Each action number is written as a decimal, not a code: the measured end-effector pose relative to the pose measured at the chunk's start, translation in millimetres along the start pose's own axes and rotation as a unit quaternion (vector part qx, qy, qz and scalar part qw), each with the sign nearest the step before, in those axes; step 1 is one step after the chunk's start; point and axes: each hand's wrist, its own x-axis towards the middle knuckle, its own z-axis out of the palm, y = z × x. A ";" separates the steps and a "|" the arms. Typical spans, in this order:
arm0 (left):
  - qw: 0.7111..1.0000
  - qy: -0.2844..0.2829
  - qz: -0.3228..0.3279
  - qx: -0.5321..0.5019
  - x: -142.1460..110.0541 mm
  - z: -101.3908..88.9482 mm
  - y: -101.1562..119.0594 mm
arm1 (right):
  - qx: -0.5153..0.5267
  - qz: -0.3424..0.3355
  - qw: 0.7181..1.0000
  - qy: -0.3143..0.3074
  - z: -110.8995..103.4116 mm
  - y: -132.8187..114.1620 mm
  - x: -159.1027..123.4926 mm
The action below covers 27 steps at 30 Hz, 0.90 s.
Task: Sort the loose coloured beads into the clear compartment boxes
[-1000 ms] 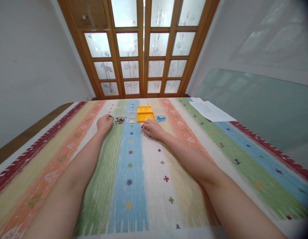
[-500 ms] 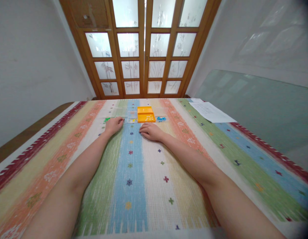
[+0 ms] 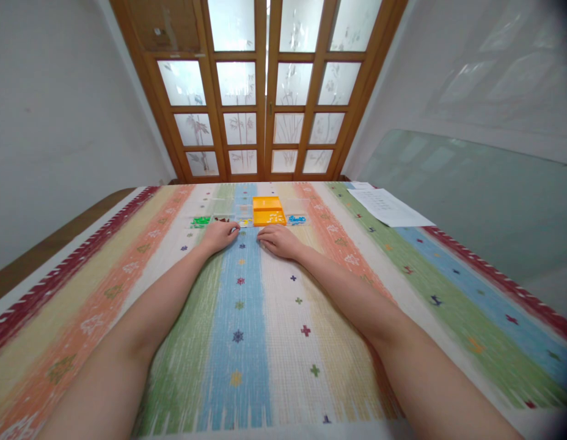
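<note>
My left hand [image 3: 219,237] is closed, thumb and fingertips pinched together, just in front of a small clear box of yellow and white pieces [image 3: 244,222]. Whatever is in the pinch is too small to make out. My right hand [image 3: 280,242] rests on the cloth with its fingers curled down and closed, in front of an open orange box [image 3: 266,200] that holds small white pieces [image 3: 277,217]. Its fingertips hide anything between them. Behind my left hand are clear boxes with green pieces [image 3: 201,222] and dark brown pieces [image 3: 222,220]. Blue pieces [image 3: 296,219] lie in a clear box to the right.
A striped patterned cloth [image 3: 237,293] covers the table. Printed white paper [image 3: 388,206] lies at the back right. A frosted glass sheet [image 3: 476,189] leans by the right wall, and wooden glazed doors [image 3: 265,91] stand beyond the table.
My left hand has moved right, from the green pieces past the brown ones to near the yellow ones. My right hand has shifted slightly toward me, and the white bit at its fingertips no longer shows.
</note>
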 end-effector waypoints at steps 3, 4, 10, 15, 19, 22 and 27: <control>1.000 -0.001 0.017 0.002 -0.8 0.3 3.9 | -0.005 0.025 0.999 0.025 0.4 4.4 -0.2; 1.000 -0.003 0.023 0.003 -1.1 0.2 5.3 | -0.011 0.037 0.998 0.040 0.0 6.1 -0.3; 0.999 -0.022 0.047 0.004 -1.8 -1.8 15.8 | -0.045 0.123 0.983 0.126 -5.8 21.2 -2.3; 0.997 -0.013 0.074 0.003 -1.3 -0.3 20.3 | -0.048 0.173 0.972 0.151 -3.1 40.5 -6.7; 0.993 -0.004 0.114 -0.004 -2.0 1.5 23.3 | -0.039 0.189 0.967 0.164 3.1 52.1 -9.1; 0.990 0.009 0.142 -0.007 -2.4 1.8 27.7 | -0.035 0.196 0.968 0.156 6.7 56.4 -10.1; 0.980 0.019 0.196 -0.031 -3.0 0.0 39.4 | -0.022 0.198 0.970 0.137 9.8 59.3 -11.6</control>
